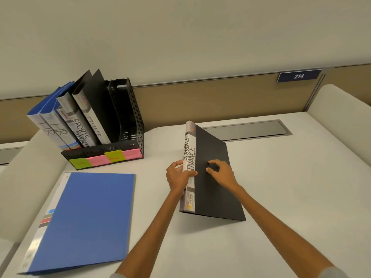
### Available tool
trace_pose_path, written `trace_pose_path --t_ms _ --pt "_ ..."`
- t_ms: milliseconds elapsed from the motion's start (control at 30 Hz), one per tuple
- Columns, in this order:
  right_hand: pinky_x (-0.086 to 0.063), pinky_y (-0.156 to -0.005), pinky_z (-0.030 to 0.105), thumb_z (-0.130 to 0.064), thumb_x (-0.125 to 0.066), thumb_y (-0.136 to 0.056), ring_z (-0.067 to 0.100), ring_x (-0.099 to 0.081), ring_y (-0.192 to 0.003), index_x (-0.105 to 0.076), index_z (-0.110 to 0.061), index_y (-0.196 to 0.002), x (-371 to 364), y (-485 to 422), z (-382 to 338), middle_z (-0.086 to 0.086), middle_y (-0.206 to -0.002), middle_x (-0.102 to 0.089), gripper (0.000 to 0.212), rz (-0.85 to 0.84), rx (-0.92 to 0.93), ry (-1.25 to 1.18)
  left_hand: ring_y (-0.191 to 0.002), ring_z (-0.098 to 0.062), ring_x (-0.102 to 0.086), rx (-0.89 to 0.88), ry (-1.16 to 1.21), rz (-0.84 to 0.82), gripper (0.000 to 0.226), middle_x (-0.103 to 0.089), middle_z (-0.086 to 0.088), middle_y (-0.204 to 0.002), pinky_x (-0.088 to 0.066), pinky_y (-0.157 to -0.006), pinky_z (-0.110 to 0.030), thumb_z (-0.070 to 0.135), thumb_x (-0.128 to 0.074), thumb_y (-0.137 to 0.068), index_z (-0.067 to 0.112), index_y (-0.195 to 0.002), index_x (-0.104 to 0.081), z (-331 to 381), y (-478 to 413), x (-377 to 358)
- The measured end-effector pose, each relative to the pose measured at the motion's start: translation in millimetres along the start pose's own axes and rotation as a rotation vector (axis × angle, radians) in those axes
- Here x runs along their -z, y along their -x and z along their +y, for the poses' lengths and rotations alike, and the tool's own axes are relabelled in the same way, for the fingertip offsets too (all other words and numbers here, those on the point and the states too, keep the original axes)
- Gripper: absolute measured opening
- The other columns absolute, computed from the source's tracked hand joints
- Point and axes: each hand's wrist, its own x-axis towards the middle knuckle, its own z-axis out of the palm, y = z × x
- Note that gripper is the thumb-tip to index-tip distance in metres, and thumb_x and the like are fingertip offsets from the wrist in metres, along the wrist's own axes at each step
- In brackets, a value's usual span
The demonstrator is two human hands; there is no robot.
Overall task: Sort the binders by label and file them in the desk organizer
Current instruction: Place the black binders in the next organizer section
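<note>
Pinching spine of black FINANCE binder (216, 197): left hand (178, 174), thumb and fingers curled round it. Right hand (222, 173) fingers half-bent, tips pressing on cover, wrapped round nothing. Binder propped on edge on desk (281, 187), tilted, right of desk organizer (132, 125), apart from it. Risk imo: one-sided grip, so cover flops open or bottom edge skids. Filed binders lean, so slot beside filed FINANCE binder (94, 121) easy to miss.

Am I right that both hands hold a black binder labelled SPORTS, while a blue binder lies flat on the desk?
Not quite: in the head view the black binder reads FINANCE, not SPORTS. The left hand and right hand do hold it, and the blue binder lies flat on the desk.
</note>
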Motion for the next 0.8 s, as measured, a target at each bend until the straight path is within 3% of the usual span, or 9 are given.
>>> trace_pose_path --t_ms 133,233,400,567,700,800 --pt "-0.046 -0.1 0.032 -0.029 -0.063 -0.094 0.024 -0.056 -0.12 -0.058 -0.017 -0.126 1 -21 -44 0.007 -0.132 -0.058 0.035 0.045 0.098 -0.125 -0.079 -0.015 -0.068 -0.101 0.032 0.032 0.055 -0.066 0.003 -0.112 -0.056 -0.057 -0.014 0.019 -0.087 -0.068 0.018 -0.116 -0.061 17 -2 25" --pt "-0.045 -0.098 0.03 -0.032 -0.063 -0.093 0.023 -0.054 -0.124 -0.056 -0.018 -0.128 8 -39 -81 0.005 -0.135 -0.056 0.038 0.069 0.161 -0.198 -0.08 -0.014 -0.069 -0.18 0.047 0.064 0.053 -0.066 0.005 -0.11 -0.057 -0.062 -0.016 0.021 -0.088 -0.068 0.02 -0.115 -0.062 27 -5 46" --pt "-0.042 -0.102 0.04 -0.05 -0.062 -0.089 0.021 -0.043 -0.133 -0.044 -0.032 -0.139 23 -63 -156 0.003 -0.146 -0.044 0.056 0.084 0.27 -0.201 -0.079 -0.012 -0.07 -0.299 0.065 0.119 0.052 -0.066 0.01 -0.109 -0.06 -0.064 -0.021 0.02 -0.089 -0.066 0.025 -0.109 -0.06 45 -8 72" --pt "-0.048 -0.102 0.05 -0.055 -0.067 -0.083 0.026 -0.051 -0.125 -0.028 -0.031 -0.144 31 -66 -232 0.006 -0.145 -0.043 0.076 0.034 0.404 -0.267 -0.077 -0.004 -0.069 -0.426 0.058 0.157 0.052 -0.066 0.014 -0.106 -0.055 -0.057 -0.013 0.016 -0.088 -0.064 0.031 -0.104 -0.058 58 -11 87" --pt "-0.051 -0.097 0.05 -0.055 -0.065 -0.085 0.027 -0.056 -0.118 -0.025 -0.031 -0.146 36 -65 -279 0.011 -0.142 -0.044 0.077 0.081 0.427 -0.275 -0.081 0.008 -0.068 -0.516 0.053 0.207 0.054 -0.061 0.043 -0.095 -0.058 -0.06 -0.02 0.012 -0.084 -0.069 0.048 -0.097 -0.055 59 -9 100" --pt "-0.056 -0.088 0.051 -0.049 -0.064 -0.088 0.026 -0.059 -0.111 -0.032 -0.033 -0.143 31 -62 -306 0.007 -0.129 -0.05 0.066 0.084 0.44 -0.242 -0.087 0.011 -0.067 -0.571 0.054 0.261 0.056 -0.06 0.045 -0.097 -0.059 -0.062 -0.019 0.014 -0.082 -0.072 0.053 -0.099 -0.055 59 -9 112"
